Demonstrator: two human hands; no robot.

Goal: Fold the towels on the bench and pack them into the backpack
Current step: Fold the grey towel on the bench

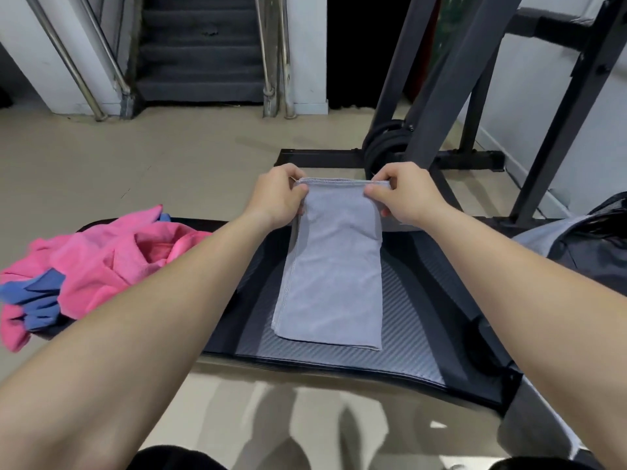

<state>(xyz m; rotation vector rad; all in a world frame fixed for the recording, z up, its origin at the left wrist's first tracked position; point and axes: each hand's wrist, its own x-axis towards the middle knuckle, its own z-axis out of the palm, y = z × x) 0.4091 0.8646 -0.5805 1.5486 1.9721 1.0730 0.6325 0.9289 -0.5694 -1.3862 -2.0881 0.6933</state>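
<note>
A dark padded worktop [400,354] spans the view. At its right end sits a black and grey backpack [583,245], partly cut off by the frame edge. A heap of pink towels [112,256] with blue towels [37,293] mixed in lies at the left end. In the middle, a grey towel [330,276] lies folded into a long strip. The left hand [280,196] and right hand [403,195] each pinch a far corner of it, lifted off the pad.

Even, soft indoor light; the glossy floor [305,418] below shows pale glare and dim reflections. Wide-angle distortion bends the edges, forearms loom large, and detail is slightly soft throughout.
</note>
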